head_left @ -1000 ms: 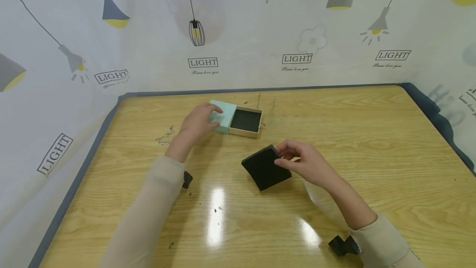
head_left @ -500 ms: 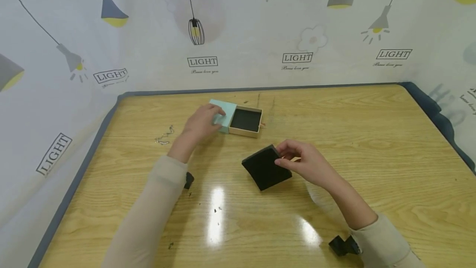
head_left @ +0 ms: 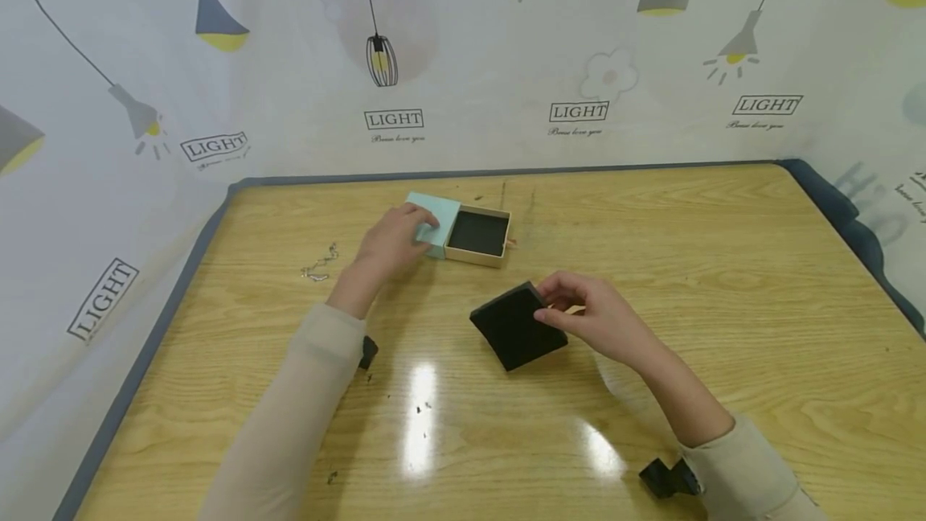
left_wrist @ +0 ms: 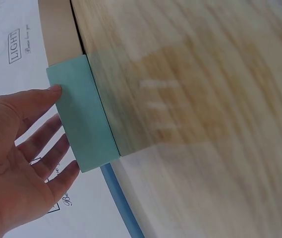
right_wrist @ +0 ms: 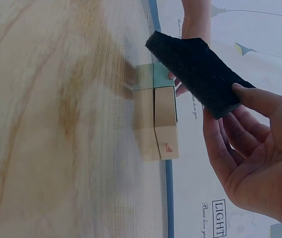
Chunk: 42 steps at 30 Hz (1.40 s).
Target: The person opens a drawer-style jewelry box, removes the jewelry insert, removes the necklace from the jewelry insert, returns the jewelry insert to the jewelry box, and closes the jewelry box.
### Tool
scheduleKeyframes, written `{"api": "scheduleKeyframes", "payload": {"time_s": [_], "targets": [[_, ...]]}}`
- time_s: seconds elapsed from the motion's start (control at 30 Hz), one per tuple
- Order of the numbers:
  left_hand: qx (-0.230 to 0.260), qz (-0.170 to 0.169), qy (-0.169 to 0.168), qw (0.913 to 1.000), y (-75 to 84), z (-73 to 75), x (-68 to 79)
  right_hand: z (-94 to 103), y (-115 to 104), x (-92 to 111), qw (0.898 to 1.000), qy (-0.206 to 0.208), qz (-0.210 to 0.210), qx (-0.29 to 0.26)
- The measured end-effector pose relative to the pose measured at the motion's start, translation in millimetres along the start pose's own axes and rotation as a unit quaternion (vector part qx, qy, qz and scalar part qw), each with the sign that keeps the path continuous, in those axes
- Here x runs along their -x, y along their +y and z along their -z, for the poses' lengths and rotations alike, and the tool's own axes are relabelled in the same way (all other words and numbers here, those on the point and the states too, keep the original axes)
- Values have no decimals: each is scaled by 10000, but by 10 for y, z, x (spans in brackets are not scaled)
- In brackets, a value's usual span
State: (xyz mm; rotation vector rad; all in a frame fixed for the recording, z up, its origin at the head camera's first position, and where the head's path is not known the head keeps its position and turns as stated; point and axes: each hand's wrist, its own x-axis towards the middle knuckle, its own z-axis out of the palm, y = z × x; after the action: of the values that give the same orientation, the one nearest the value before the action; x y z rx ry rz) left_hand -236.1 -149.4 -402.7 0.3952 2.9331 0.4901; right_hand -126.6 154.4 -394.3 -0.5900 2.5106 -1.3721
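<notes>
My left hand (head_left: pixel 393 243) rests its loosely bent fingertips on the pale teal sleeve (head_left: pixel 441 222) of a small drawer box. In the left wrist view, the thumb tip touches the upper edge of the sleeve's side. The beige drawer (head_left: pixel 473 256) is pulled partway out to the right and has a dark inside. My right hand (head_left: pixel 589 318) pinches a thin square black foam pad (head_left: pixel 515 331) by one corner, tilted above the table. The right wrist view shows the pad's (right_wrist: pixel 195 74) rough edge, with the thumb on one face and fingers behind.
A thin silver chain (head_left: pixel 320 265) lies left of the box. The wooden table (head_left: pixel 723 264) has dark specks near its front middle. A patterned cloth wall (head_left: pixel 477 63) stands along the back and sides. Black wrist-worn pieces (head_left: pixel 669 478) sit by the sleeve cuffs.
My left hand has shifted very slightly to the right over the box sleeve. The right hand holds the foam pad in the same spot.
</notes>
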Motion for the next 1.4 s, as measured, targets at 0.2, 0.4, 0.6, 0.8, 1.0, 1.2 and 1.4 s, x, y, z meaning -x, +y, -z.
{"api": "scheduleKeyframes", "payload": {"time_s": [0.2, 0.4, 0.6, 0.8, 1.0, 1.2, 1.4], "targets": [[-40, -35, 17, 10000, 10, -5, -3, -3, 7, 5, 10000, 17, -21, -9], [-35, -5, 9, 10000, 15, -14, -4, -2, 9, 6, 10000, 13, -42, -15], [-40, -1, 42, 10000, 2, -20, -3, 2, 0, 2, 10000, 10, -82, 21], [-52, -6, 33, 10000, -8, -24, -12, 13, -8, -11, 9999, 3, -56, 88], [-18, -18, 46, 10000, -6, -24, -10, 31, -28, -42, 9998, -4, -46, 172], [-32, -5, 29, 10000, 2, -19, -11, 66, -52, -91, 9998, -16, 11, 217], [23, 29, 3, 10000, -7, -21, -14, 105, -83, -150, 9995, -47, 58, 318]]}}
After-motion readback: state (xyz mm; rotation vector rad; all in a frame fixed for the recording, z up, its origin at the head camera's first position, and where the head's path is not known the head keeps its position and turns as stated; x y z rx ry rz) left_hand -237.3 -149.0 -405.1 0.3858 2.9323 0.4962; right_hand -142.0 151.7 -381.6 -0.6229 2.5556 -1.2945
